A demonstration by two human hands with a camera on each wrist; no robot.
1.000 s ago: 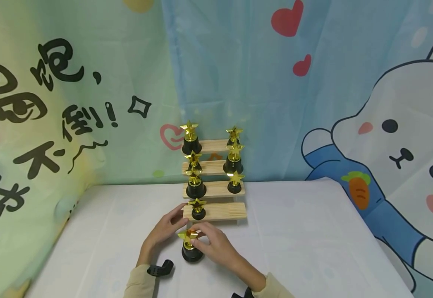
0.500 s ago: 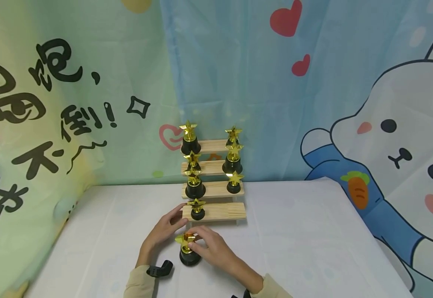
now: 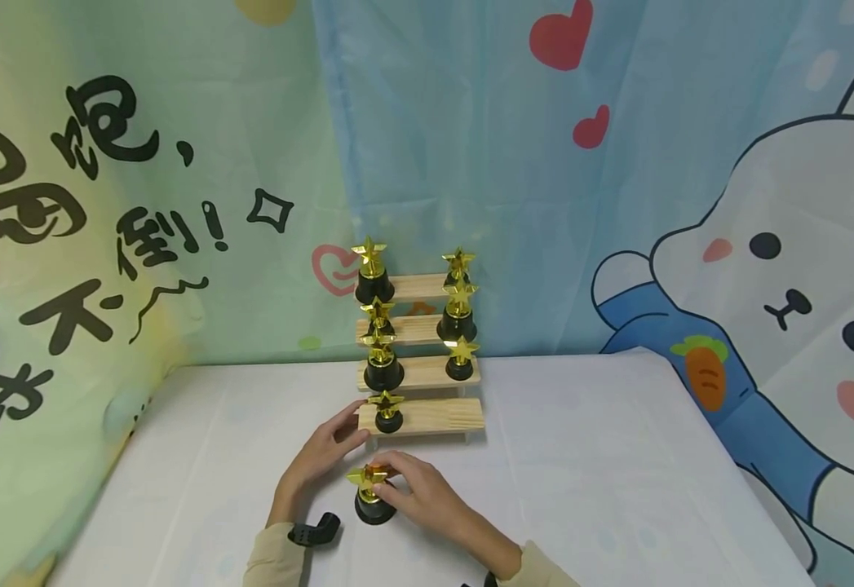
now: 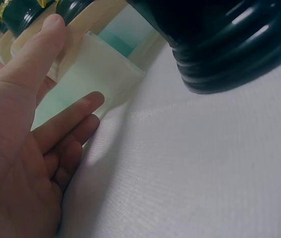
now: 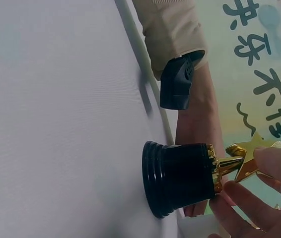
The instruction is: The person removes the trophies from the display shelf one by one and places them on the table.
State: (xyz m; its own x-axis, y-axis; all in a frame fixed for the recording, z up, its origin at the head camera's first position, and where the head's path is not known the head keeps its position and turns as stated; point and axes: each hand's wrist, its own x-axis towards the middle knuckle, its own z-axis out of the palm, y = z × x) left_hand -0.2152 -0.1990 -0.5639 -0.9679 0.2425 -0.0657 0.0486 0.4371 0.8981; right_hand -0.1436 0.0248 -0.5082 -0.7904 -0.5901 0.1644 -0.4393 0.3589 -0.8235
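My right hand (image 3: 428, 493) pinches a small trophy (image 3: 375, 509) by its gold star (image 5: 252, 156), thumb on one side and fingers on the other. The trophy's black ridged base (image 5: 177, 173) points down, close over the white tablecloth, in front of the tiered stand. My left hand (image 3: 327, 448) holds the left end of the stand's lowest wooden board (image 3: 437, 417); its thumb lies at the board's front edge and the index finger is partly hidden behind. On that board's left part stands a smaller star trophy (image 3: 388, 420); the right part is bare wood.
Higher wooden tiers (image 3: 422, 372) rise behind, with star trophies at their left and right ends. Pale supports (image 4: 101, 74) carry the boards. A printed cloth backdrop (image 3: 427, 163) hangs behind the table. Black wrist devices (image 3: 315, 530) sit at the sleeves.
The right hand has shifted the trophy slightly left and nearer to me, mostly in the first half second. The left hand stays at the board's end.
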